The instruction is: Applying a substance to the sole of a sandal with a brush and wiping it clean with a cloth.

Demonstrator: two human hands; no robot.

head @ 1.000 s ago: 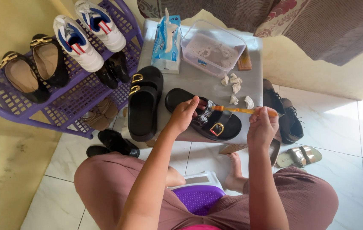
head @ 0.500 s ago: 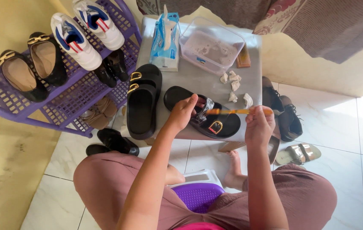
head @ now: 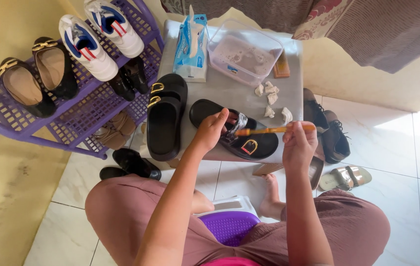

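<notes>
A black slide sandal (head: 261,143) with a gold buckle lies on a grey low table (head: 229,93). My left hand (head: 212,129) grips the sandal's strap, which looks wet and shiny. My right hand (head: 299,143) holds an orange-handled brush (head: 269,130) whose head rests on the strap between both hands. A pair of black slides with gold buckles (head: 164,116) sits at the table's left edge.
A clear plastic tub of sudsy water (head: 243,51), a blue wipe pack (head: 191,42) and several crumpled tissues (head: 271,98) stand on the table. A purple shoe rack (head: 72,113) holds sneakers and black flats at left. More shoes lie on the tile floor.
The view has shifted slightly. Both hands stay on the sandal, and the brush has moved only a little along the strap.
</notes>
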